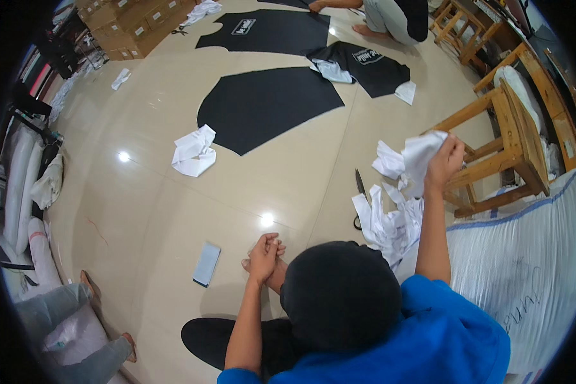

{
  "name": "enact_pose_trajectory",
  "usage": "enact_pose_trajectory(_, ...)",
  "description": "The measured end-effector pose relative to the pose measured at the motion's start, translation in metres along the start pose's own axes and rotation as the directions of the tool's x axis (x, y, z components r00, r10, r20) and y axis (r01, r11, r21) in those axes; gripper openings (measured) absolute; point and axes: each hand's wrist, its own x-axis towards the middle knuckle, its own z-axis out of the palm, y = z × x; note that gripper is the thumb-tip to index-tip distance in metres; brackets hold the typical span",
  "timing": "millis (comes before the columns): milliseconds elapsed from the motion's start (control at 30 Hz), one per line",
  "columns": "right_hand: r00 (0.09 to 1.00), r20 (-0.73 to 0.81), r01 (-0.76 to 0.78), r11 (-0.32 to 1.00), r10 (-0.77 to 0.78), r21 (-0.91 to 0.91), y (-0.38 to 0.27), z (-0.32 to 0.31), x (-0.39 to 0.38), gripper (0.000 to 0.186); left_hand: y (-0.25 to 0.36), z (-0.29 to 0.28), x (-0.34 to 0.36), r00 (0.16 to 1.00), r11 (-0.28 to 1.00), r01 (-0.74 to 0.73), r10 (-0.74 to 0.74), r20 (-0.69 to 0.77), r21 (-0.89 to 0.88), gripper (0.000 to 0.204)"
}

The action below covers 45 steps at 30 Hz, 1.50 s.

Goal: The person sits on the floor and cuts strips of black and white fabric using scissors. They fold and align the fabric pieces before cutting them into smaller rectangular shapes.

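Observation:
My right hand [445, 163] is raised on the right, its fingers closed on a piece of white cloth [421, 153]. Below it lies a heap of white cloth scraps [390, 221] on the floor. Black scissors [360, 184] lie along the heap's left side, partly covered by the scraps. My left hand [264, 256] hangs low in front, over a bare foot [277, 278]. Its fingers are curled, and whatever they may hold is hidden. To its left is a flat, pale blue-grey rectangular object [207, 264].
Large black fabric panels [269, 105] lie ahead, with a white scrap [195, 152] beside them. A wooden stool [512, 137] and a shiny white sack [525, 275] stand right. Cardboard boxes [131, 29] are stacked far left. Another person crouches far ahead; jeans legs [57, 313] show at lower left.

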Motion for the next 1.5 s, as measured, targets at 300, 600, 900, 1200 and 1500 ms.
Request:
enact_pose_trajectory(300,0.810,0.496,-0.537,0.735,0.312,0.415,-0.035,0.001,0.007,0.025,0.008,0.004,-0.007,1.000,1.000,0.022,-0.022,-0.014,0.020,0.026)
enact_pose_trajectory(600,0.469,0.837,-0.779,0.578,0.282,0.242,-0.081,0.004,-0.007,0.024,0.003,0.001,-0.006,1.000,0.997,-0.013,0.012,0.012,0.081,0.030)
enact_pose_trajectory(900,0.017,0.993,-0.767,0.639,0.116,-0.061,-0.137,0.044,-0.065,0.026,0.110,0.047,0.020,0.951,0.954,-0.206,0.248,0.186,-0.218,0.062)
enact_pose_trajectory(1200,-0.252,0.962,-0.490,0.871,-0.106,-0.032,-0.110,0.088,-0.138,0.036,0.178,0.010,0.016,0.988,0.725,-0.155,0.122,-0.096,-0.671,0.035)
enact_pose_trajectory(1500,-0.533,0.846,-0.088,0.996,-0.028,-0.022,-0.024,0.099,-0.254,0.043,0.177,-0.097,-0.005,0.834,0.701,-0.418,0.045,-0.550,-0.577,0.029)
